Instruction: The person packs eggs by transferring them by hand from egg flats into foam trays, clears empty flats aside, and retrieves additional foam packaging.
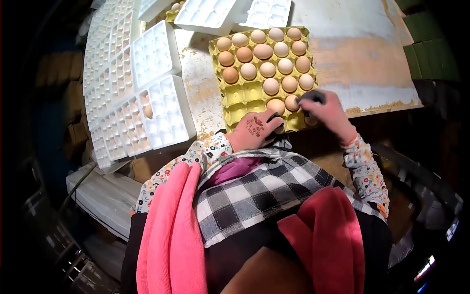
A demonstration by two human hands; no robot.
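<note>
A yellow egg tray lies in front of me, with brown and pale eggs in many of its cups and bare cups at its near left. My left hand, in a pink glove with dark fingertips, is at the tray's near edge. Its fingers are curled round an egg, which is partly hidden. My right hand, gloved alike, is over the tray's near right corner. Its dark fingertips are closed together against the side of a light brown egg. Another egg shows partly below my right wrist.
White plastic egg trays stand at the left, and one near tray holds a couple of eggs. More white trays lie at the back. The worn tabletop stretches right, with crumbs along its edge. Green boxes stand at the far right.
</note>
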